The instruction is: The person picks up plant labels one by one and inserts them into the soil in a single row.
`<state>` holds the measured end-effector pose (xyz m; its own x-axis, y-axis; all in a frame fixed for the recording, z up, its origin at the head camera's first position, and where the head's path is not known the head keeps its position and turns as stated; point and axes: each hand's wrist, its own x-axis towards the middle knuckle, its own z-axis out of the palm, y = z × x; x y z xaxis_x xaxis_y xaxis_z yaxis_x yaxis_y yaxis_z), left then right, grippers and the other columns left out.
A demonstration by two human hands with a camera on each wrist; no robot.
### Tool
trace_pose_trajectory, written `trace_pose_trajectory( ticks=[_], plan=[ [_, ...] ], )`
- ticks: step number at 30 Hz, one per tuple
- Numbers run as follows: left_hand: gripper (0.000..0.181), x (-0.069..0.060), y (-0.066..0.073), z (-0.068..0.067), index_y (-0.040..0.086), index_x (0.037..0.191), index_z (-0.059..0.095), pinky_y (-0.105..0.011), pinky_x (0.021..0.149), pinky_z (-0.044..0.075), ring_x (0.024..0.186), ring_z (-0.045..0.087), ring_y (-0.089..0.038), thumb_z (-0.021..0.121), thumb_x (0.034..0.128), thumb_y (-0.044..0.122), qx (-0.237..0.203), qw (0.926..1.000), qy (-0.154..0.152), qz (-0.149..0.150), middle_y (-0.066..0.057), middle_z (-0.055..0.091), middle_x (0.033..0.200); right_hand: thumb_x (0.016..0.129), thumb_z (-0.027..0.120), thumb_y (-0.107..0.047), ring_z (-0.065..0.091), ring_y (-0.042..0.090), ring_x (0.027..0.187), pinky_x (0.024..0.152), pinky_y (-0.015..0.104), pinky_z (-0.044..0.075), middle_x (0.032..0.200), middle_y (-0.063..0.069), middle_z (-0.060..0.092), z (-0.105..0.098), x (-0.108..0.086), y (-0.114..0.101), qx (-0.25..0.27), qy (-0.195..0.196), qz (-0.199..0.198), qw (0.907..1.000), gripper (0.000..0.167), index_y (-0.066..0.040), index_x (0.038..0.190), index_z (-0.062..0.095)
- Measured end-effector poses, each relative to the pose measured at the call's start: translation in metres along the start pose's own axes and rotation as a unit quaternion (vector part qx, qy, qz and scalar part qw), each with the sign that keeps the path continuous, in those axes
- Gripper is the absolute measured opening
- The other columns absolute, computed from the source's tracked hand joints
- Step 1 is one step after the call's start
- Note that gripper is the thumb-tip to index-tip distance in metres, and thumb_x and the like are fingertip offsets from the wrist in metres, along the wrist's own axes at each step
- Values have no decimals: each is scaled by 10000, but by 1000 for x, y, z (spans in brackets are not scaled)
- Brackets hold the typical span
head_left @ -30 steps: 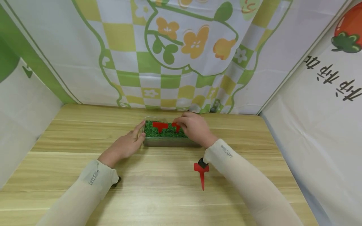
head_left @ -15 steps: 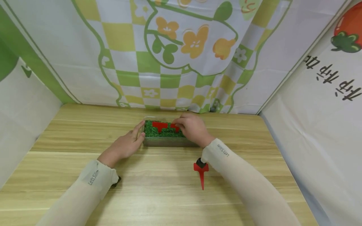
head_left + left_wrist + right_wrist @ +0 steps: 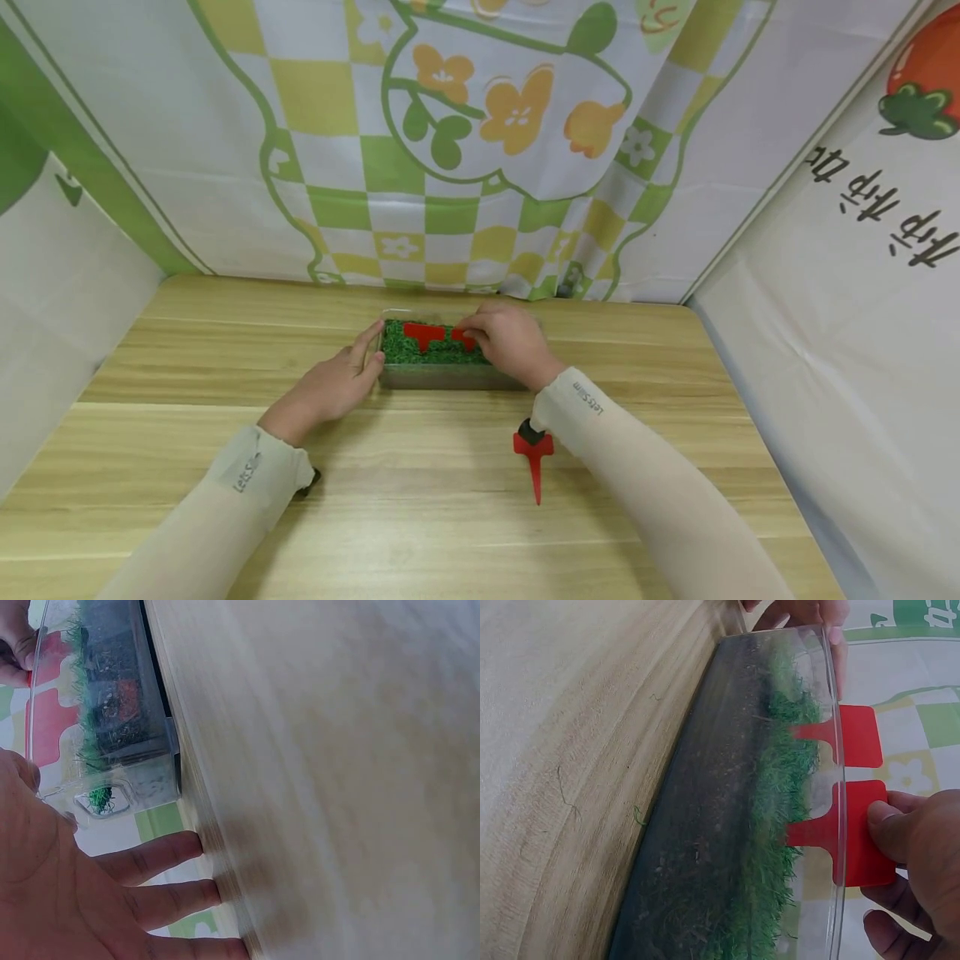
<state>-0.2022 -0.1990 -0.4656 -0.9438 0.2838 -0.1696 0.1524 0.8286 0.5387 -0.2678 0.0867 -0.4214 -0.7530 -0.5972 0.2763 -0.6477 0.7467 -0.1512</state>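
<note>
A clear plastic box holds dark soil and short green grass. My right hand pinches the head of a red T-shaped plant label between thumb and fingers; its stem reaches down into the grass. A second red plant label stands upright in the grass to its left. At the box's left end, my left hand touches the end wall with thumb and index finger. Its other fingers are extended, tips against the table. A third red plant label lies flat on the table below the right wrist.
The wooden table runs back to a checked, flower-printed curtain behind the box. White printed sheets enclose the sides. A few loose green strands lie on the table beside the box.
My right hand has moved slightly down and left, and the pinched plant label sits lower in the grass. The left hand and the label on the table have stayed put.
</note>
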Motion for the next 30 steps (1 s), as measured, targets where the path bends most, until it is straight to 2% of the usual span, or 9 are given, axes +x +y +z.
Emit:
trace_pose_trajectory(
  ticks=[10, 18, 24, 30],
  plan=[
    [651, -1, 2, -2, 290, 1611, -122, -697, 1084, 318, 1387, 335, -566, 129, 1067, 545, 10, 10000, -15, -8, -311, 297, 1570, 984, 663, -218, 669, 97, 790, 720, 287, 569, 918, -79, 720, 2, 2, -2, 54, -71, 117, 9999, 180, -237, 1119, 781],
    [646, -1, 2, 0, 290, 1612, -121, -698, 1091, 308, 1391, 324, -569, 144, 1074, 531, 2, 10000, -42, -16, -323, 313, 1556, 994, 645, -252, 665, 101, 804, 694, 288, 560, 968, -88, 726, 0, 1, 0, 96, -347, 325, 9988, 201, -273, 1154, 764],
    [646, -1, 0, 1, 304, 1606, -138, -698, 1088, 312, 1379, 337, -575, 133, 1070, 542, 19, 10000, -57, -31, -325, 305, 1560, 993, 648, -245, 682, 103, 848, 713, 289, 570, 1016, -84, 740, -2, 1, -1, 122, -328, 187, 9992, 193, -265, 1142, 769],
    [647, -1, 0, 0, 309, 1604, -142, -701, 1092, 304, 1379, 339, -575, 132, 1068, 547, 16, 10000, -41, -32, -325, 313, 1556, 994, 646, -242, 675, 103, 831, 696, 277, 562, 984, -83, 731, 0, 1, -3, -30, -206, 25, 9998, 187, -254, 1139, 765]
  ],
)
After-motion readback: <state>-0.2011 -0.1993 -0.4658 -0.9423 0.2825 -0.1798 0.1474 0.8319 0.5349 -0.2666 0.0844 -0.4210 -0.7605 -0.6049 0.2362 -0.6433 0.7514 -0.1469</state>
